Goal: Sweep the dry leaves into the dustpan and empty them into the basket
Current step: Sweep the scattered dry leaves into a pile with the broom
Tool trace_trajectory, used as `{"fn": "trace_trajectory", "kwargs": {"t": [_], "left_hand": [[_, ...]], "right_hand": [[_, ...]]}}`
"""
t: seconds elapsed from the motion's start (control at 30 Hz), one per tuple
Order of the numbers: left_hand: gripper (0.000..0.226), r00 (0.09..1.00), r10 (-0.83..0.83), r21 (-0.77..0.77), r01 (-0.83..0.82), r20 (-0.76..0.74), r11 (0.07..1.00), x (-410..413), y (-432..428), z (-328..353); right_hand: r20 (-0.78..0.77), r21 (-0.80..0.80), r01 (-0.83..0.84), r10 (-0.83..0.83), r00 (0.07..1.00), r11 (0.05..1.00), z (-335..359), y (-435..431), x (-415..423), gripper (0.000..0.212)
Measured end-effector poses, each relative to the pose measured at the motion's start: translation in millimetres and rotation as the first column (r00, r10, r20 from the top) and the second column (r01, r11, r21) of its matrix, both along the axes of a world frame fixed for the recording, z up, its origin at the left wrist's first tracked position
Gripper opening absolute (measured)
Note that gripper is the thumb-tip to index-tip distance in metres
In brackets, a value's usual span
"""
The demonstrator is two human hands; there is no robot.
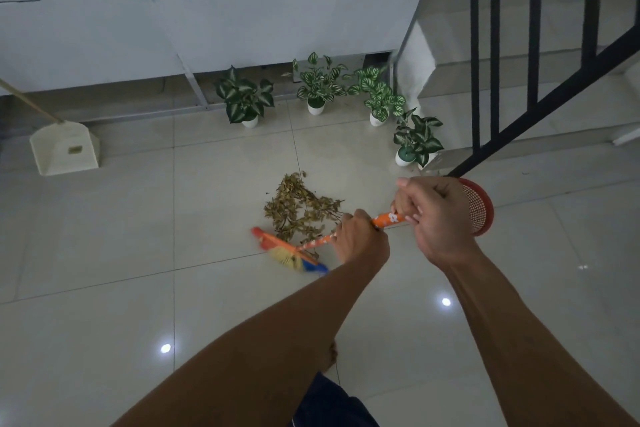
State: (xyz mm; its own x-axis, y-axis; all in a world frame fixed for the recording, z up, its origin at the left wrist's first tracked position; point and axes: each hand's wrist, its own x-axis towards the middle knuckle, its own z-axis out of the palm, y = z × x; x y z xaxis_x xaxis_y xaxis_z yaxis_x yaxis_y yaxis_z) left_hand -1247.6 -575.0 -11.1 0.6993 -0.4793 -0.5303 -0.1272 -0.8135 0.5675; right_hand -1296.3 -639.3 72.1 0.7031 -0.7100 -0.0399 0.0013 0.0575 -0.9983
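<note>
- The dry leaves (pixel 300 210) lie in one loose heap on the pale tiled floor (pixel 104 236), and everything else is placed from that heap.
- The broom (pixel 294 251) has its orange, yellow and blue head touching the near edge of the heap, its orange patterned handle rising to the right.
- The left hand (pixel 360 239) is wrapped tight round the handle just right of the heap, fingers curled closed on it.
- The right hand (pixel 434 218) grips the handle higher up, further right, fingers likewise closed around it.
- The cream dustpan (pixel 65 149) stands well to the left of the heap (its long stick leaning away).
- The red basket (pixel 479 208) shows right of the heap, partly hidden behind the right hand.
- Four potted plants (pixel 247 97) stand beyond the heap, along the wall.
</note>
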Motion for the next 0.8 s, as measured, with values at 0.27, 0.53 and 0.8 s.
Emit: {"fn": "trace_trajectory", "kwargs": {"t": [0.27, 0.53, 0.8], "left_hand": [[0.021, 0.995, 0.081, -0.070, -0.077, 0.061, 0.995, 8.4, -11.2, 24.2], [0.024, 0.993, 0.113, -0.022, -0.114, -0.037, 0.993, -3.6, -6.4, 8.6], [0.023, 0.998, 0.029, -0.078, -0.025, 0.055, 0.997, 21.5, -7.1, 24.6]], "right_hand": [[0.075, 0.010, -0.080, 0.079, 0.994, 0.997, 34.9, -15.8, 9.9, 0.050], [0.002, 0.034, -0.135, 0.135, 0.991, 0.990, 21.3, -15.2, 13.5, 0.049], [0.065, 0.003, -0.099, 0.098, 0.993, 0.995, 37.4, -7.9, 20.3, 0.047]]}}
